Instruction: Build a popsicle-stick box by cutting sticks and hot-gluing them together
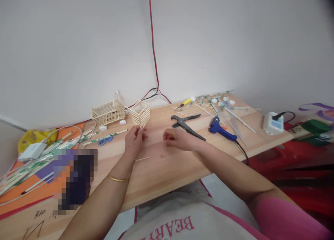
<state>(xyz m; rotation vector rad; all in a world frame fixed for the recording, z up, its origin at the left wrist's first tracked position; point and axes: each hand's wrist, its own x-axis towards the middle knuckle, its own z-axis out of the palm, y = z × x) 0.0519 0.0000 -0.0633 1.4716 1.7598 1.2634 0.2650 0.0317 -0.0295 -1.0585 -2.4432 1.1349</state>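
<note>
My left hand [135, 140] holds up a small open box built of thin wooden sticks [141, 113], pinching it at its lower edge above the wooden board [161, 170]. My right hand [175, 138] rests on the board a little to the right, fingers curled in; whether anything is in them is hidden. A loose wooden stick [142, 159] lies on the board just below my left hand. A finished stick cart with white wheels [109, 113] stands behind and left of the box.
Black pliers [185, 123] and a blue glue gun [220, 128] lie right of my right hand. Farther back are a yellow-handled tool [185, 102], white caps and wrappers. A white power unit [272, 122] sits at the right edge. Sticks and cables clutter the left.
</note>
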